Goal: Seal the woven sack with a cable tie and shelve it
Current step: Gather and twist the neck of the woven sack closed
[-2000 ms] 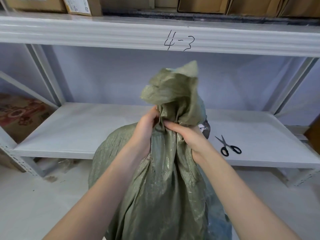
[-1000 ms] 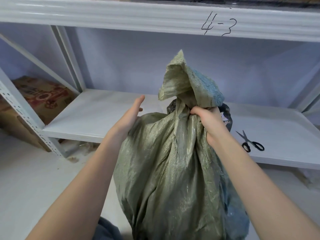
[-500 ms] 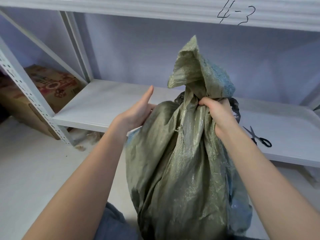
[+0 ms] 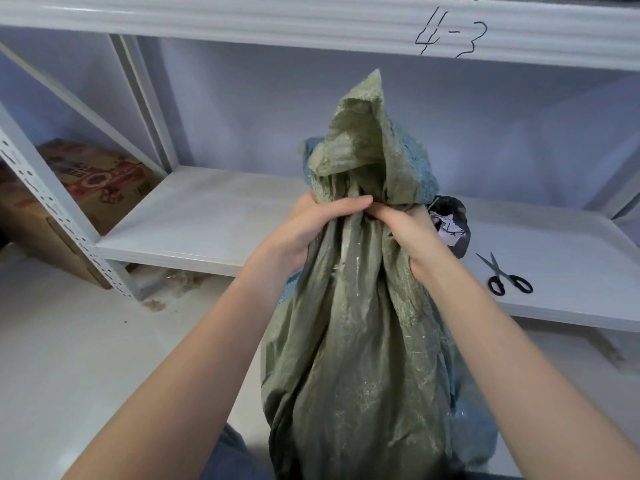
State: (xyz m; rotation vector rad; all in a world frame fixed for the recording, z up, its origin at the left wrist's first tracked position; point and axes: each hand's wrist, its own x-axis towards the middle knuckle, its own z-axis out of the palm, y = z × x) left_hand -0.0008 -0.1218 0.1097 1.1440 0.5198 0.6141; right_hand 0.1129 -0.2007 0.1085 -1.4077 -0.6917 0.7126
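A full olive-green woven sack (image 4: 356, 358) stands upright on the floor in front of the white shelf (image 4: 214, 233). Its mouth is bunched into a neck, and loose fabric flares above it. My left hand (image 4: 311, 226) wraps the neck from the left. My right hand (image 4: 408, 226) grips the same neck from the right, touching the left fingers. No cable tie is visible on the neck. Black scissors (image 4: 505, 277) lie on the shelf to the right.
A dark crumpled bag (image 4: 452, 225) sits on the shelf just behind my right hand. A printed cardboard box (image 4: 93, 188) stands behind the left upright (image 4: 52, 216). The beam above (image 4: 311, 19) is marked "4-3". Debris lies under the shelf at left.
My left hand left the sack's neck, rested open on its left side, and now grips the neck again beside the right hand. The view shifted left.
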